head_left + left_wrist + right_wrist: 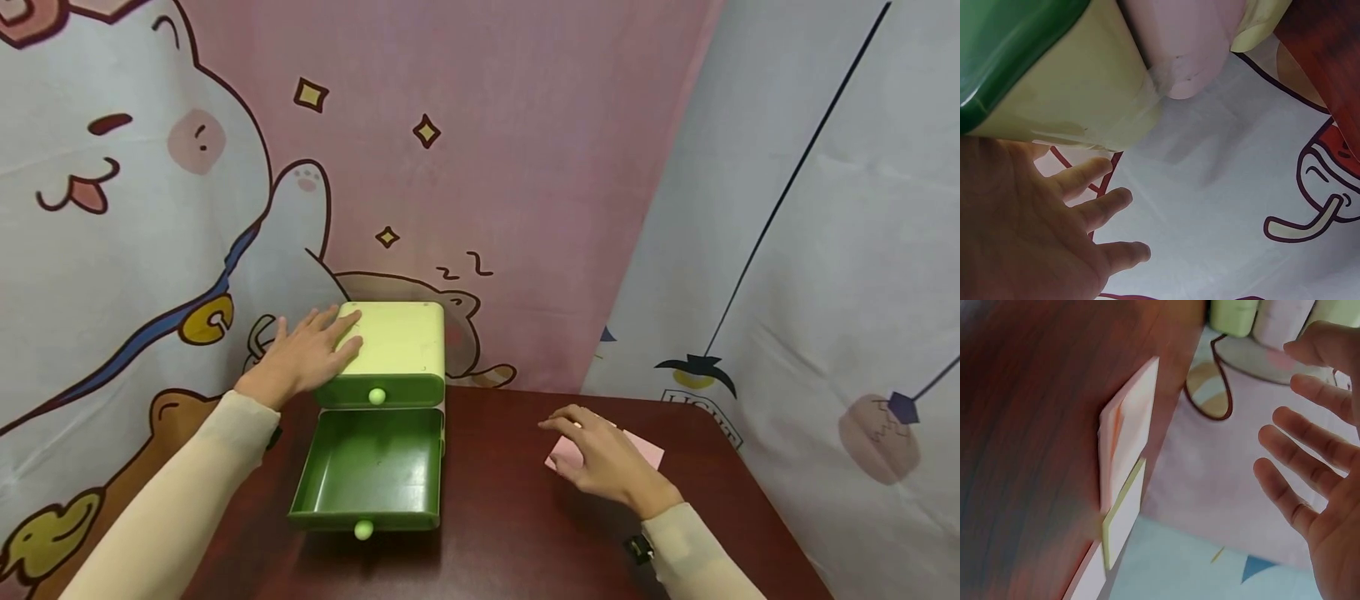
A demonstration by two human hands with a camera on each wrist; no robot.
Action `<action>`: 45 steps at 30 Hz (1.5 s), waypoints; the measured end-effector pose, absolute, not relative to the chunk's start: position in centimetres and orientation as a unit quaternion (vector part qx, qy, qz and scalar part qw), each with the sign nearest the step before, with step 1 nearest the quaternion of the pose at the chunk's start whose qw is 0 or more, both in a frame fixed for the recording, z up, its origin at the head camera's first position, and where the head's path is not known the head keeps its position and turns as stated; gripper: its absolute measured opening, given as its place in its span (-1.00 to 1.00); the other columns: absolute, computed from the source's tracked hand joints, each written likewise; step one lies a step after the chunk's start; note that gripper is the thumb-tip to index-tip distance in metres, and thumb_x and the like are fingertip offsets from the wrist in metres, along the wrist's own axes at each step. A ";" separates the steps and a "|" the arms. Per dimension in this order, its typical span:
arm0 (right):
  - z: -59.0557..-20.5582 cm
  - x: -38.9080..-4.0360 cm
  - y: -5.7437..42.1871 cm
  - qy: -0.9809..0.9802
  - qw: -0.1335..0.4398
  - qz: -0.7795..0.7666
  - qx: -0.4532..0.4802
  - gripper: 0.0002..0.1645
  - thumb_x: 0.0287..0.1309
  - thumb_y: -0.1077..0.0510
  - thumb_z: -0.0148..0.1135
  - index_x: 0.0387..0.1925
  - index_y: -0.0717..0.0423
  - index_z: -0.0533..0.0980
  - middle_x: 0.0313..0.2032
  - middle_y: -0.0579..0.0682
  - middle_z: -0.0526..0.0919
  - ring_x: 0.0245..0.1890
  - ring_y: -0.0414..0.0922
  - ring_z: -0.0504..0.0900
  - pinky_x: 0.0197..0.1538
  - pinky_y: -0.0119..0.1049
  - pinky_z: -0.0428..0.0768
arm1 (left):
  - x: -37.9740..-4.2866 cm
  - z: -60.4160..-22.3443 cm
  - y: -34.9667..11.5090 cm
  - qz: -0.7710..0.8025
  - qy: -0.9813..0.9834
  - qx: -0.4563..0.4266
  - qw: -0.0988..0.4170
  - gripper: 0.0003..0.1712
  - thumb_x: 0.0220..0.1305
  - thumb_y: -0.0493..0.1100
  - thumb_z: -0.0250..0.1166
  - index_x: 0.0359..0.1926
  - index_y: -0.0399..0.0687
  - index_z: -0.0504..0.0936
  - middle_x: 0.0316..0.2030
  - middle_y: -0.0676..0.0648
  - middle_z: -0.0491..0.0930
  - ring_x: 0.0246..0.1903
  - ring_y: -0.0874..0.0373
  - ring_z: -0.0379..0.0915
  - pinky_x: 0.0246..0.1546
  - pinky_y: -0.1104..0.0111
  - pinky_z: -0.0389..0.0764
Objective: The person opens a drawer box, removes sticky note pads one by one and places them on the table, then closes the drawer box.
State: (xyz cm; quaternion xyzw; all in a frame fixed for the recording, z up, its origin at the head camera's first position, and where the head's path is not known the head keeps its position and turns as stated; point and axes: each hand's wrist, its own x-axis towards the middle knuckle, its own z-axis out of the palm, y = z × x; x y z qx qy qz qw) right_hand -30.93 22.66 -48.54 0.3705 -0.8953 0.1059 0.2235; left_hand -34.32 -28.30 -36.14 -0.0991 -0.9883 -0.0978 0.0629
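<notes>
A small cream cabinet [401, 337] with green drawers stands on the table. Its upper drawer [416, 392] is closed, while the lower drawer [375, 475] is pulled out, its green floor showing. My left hand [303, 358] lies with spread fingers at the top's left edge; in the left wrist view the palm [1022, 231] shows beneath the cabinet's wall [1079, 81]. Over a pink note pad [645, 450] hovers my right hand [603, 458], fingers loosely bent and holding nothing. The right wrist view shows this pad [1132, 425] beside a yellow-edged pad [1124, 515] and another pink-edged pad [1085, 578].
Dark red-brown tabletop [495, 500] runs between the cabinet and the pads. Behind it hangs a pink and white cloth [525, 167] printed with cartoon animals, and a pale cloth [825, 250] borders the right side.
</notes>
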 end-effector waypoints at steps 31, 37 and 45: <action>-46.6 -26.9 11.7 -0.793 0.269 0.110 0.535 -0.39 0.25 -0.12 0.42 0.32 -0.18 0.60 0.24 -0.11 0.63 0.10 -0.13 0.66 0.11 -0.21 0.69 | -34.2 -35.9 -28.2 -0.099 -0.989 -0.100 0.055 -0.13 0.61 0.51 -0.32 0.75 0.33 -0.02 0.73 -0.25 -0.11 0.67 -0.46 -0.23 0.48 -0.58 -0.42; -46.5 -25.9 9.4 -0.775 0.266 0.105 0.563 -0.36 0.26 -0.15 0.40 0.35 -0.18 0.57 0.26 -0.09 0.62 0.10 -0.14 0.66 0.08 -0.25 0.67 | -34.2 -36.0 -28.3 -0.099 -0.988 -0.100 0.058 -0.13 0.62 0.51 -0.31 0.75 0.33 -0.02 0.73 -0.25 -0.11 0.67 -0.47 -0.23 0.48 -0.59 -0.43; -46.5 -24.4 6.0 -0.750 0.277 0.081 0.595 -0.36 0.28 -0.22 0.37 0.37 -0.27 0.56 0.32 -0.11 0.58 0.17 -0.18 0.63 0.11 -0.27 0.66 | -34.3 -36.2 -28.2 -0.096 -0.989 -0.099 0.060 -0.13 0.61 0.52 -0.33 0.75 0.34 -0.02 0.73 -0.25 -0.09 0.67 -0.48 -0.21 0.48 -0.59 -0.42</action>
